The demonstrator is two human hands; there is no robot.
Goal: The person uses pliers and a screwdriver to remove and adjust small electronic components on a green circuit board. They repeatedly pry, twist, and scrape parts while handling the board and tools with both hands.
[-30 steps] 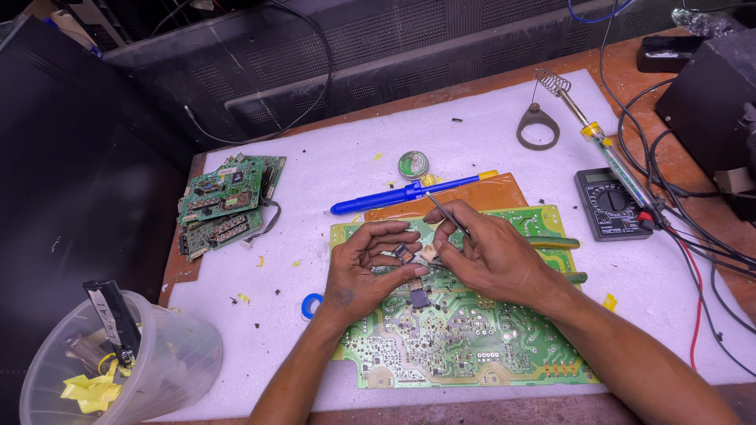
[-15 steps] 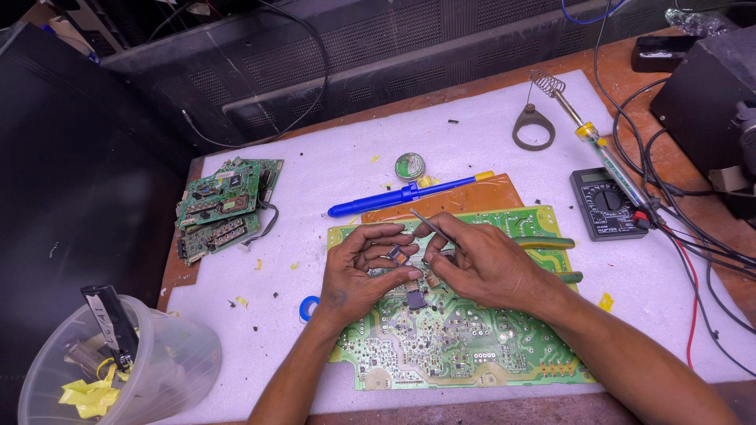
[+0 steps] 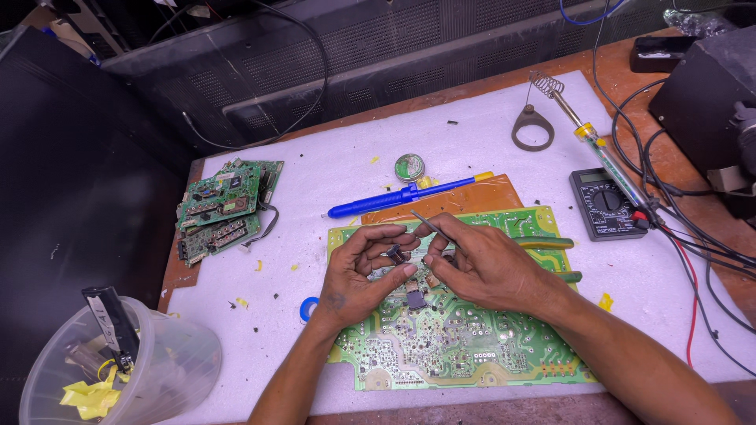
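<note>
Pinch grip both sides: left hand [image 3: 358,271] nips small dark component [image 3: 396,253] between thumb and forefinger, just above large green circuit board [image 3: 465,346]. Right hand [image 3: 484,264] clamps thin metal tweezers [image 3: 429,223], tips angled toward component. Judgement: keep wrists planted on board, work tweezer tips slowly, avoid bending leads, keep part level. Both forearms enter from bottom edge, hands nearly touching at board centre, fingers curled. Blue desoldering pump [image 3: 405,196] lies just beyond board.

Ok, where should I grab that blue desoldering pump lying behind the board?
Take the blue desoldering pump around the middle of its barrel, coming from above. It lies flat and slanted on the white mat, with bare mat on its far side, while its yellow tip rests by the orange sheet.
</note>
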